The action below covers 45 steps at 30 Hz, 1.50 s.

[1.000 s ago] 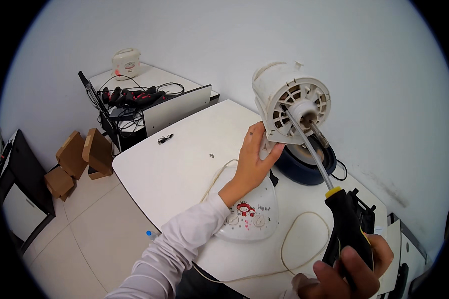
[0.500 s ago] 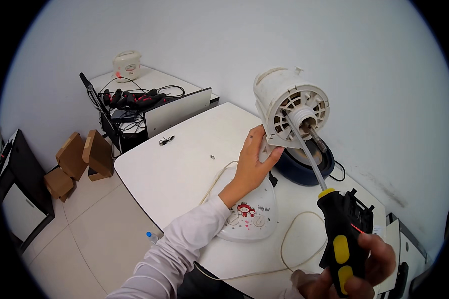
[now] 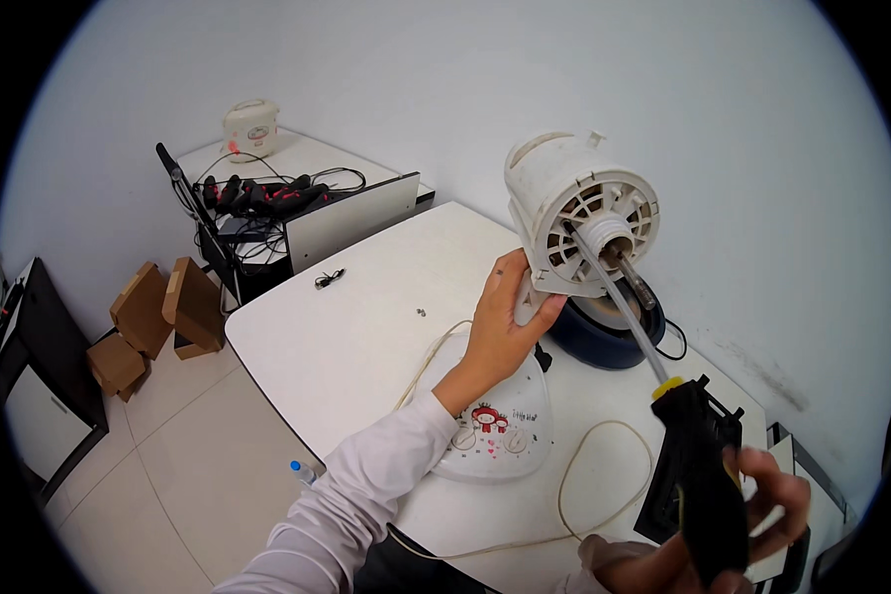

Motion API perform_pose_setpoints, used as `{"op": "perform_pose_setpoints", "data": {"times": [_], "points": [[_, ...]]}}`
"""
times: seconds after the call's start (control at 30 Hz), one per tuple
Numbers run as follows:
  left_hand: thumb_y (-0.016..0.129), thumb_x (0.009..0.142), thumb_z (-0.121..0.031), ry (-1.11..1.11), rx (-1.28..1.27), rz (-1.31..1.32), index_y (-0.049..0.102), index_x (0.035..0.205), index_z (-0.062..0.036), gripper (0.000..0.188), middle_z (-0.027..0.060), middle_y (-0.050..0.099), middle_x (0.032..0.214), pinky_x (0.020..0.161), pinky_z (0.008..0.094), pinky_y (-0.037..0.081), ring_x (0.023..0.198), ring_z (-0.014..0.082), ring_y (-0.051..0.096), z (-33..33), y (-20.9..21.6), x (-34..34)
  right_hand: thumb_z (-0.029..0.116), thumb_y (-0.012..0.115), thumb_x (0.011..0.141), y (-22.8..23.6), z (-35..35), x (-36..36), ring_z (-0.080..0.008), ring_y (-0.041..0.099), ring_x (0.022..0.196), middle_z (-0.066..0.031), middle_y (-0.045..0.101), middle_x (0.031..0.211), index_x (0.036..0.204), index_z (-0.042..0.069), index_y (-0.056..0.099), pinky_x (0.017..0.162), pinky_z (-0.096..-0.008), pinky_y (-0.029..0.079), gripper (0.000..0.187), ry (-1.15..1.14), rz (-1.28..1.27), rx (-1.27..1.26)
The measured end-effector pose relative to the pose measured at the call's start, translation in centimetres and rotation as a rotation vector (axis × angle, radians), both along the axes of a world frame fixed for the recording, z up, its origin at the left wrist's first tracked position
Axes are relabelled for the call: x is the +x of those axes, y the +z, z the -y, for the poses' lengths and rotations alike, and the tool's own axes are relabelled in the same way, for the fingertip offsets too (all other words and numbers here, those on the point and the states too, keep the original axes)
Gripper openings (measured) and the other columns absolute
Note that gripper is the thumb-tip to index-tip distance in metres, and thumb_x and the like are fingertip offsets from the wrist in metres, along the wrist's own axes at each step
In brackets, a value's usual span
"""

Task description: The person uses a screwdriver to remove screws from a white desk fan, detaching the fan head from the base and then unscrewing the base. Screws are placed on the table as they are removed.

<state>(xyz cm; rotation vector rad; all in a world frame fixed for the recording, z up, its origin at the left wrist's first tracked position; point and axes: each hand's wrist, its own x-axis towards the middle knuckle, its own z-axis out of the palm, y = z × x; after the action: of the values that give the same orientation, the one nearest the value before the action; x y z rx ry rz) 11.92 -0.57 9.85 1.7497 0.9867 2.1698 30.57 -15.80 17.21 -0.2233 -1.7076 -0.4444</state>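
Note:
My left hand (image 3: 500, 322) is closed round the neck under the white fan motor housing (image 3: 552, 178), which is tilted with its slotted front toward me. A metal shaft (image 3: 636, 282) sticks out of the threaded collar at its centre. In my right hand (image 3: 777, 500) is a long screwdriver (image 3: 708, 475) with a black handle, yellow at its collar, gripped by the fingers at lower right. Its tip reaches into a slot left of the collar; what it touches inside is hidden. Below my left hand lies the fan's white base (image 3: 505, 463) with a red cartoon print.
A pale cord (image 3: 564, 475) loops over the white table (image 3: 327, 346). Behind the housing stands a dark blue round object (image 3: 589, 342); a black tray (image 3: 663, 500) is beside the screwdriver. Small screws (image 3: 421, 312) and a short black cable (image 3: 329, 278) lie to the left.
The screwdriver handle has turned, its yellow patches now out of sight, and has shifted slightly right with my right hand. The motor housing has moved a little right; my left hand keeps its grip.

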Motion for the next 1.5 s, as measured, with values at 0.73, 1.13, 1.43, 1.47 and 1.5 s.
{"op": "perform_pose_setpoints", "data": {"times": [0.73,1.13,1.43,1.47,1.5], "points": [[0.055,0.085,-0.031,-0.519,-0.173,0.254,0.041,0.116,0.0014,0.047,0.0133,0.047,0.108,0.092,0.0369,0.034,0.099,0.0228,0.050,13.2,2.5,3.4,0.013,0.052,0.090,0.4,-0.6,2.0,-0.0250,0.049,0.096,-0.0063,0.035,0.122,0.111,0.040,0.048,0.079,-0.0389,0.047,0.035,0.012,0.251,0.149],[0.079,0.068,-0.031,-1.456,-0.614,0.691,0.033,0.123,-0.0054,0.076,0.0174,0.054,0.113,0.091,0.0317,0.041,0.103,0.0220,0.055,17.3,7.1,5.5,0.012,0.060,0.081,0.6,0.6,2.5,-0.0257,0.050,0.092,-0.0161,0.040,0.108,0.107,0.021,0.047,0.075,-0.0333,0.048,0.031,0.053,-0.101,-0.066],[0.065,0.079,-0.012,-1.481,-0.649,0.720,0.030,0.130,-0.0045,0.062,0.0177,0.038,0.132,0.102,0.0386,0.034,0.116,0.0254,0.047,17.7,7.4,5.4,0.028,0.075,0.074,2.1,1.6,2.3,-0.0134,0.046,0.072,-0.0001,0.048,0.081,0.087,0.016,0.051,0.060,-0.0203,0.037,0.030,-0.165,0.298,0.127],[0.063,0.081,-0.010,-1.474,-0.652,0.707,0.029,0.132,-0.0043,0.061,0.0166,0.036,0.135,0.103,0.0393,0.033,0.118,0.0253,0.045,17.6,7.1,5.5,0.026,0.075,0.074,2.1,2.0,2.4,-0.0134,0.046,0.072,0.0002,0.047,0.081,0.089,0.017,0.051,0.060,-0.0201,0.037,0.030,-0.173,0.309,0.093],[0.059,0.083,-0.009,-1.523,-0.628,0.723,0.027,0.133,-0.0040,0.060,0.0149,0.037,0.134,0.104,0.0375,0.031,0.121,0.0231,0.042,17.6,6.9,5.5,0.024,0.075,0.074,2.2,2.2,2.4,-0.0135,0.047,0.073,0.0004,0.047,0.080,0.091,0.017,0.051,0.060,-0.0200,0.037,0.030,-0.181,0.320,0.060]]}}
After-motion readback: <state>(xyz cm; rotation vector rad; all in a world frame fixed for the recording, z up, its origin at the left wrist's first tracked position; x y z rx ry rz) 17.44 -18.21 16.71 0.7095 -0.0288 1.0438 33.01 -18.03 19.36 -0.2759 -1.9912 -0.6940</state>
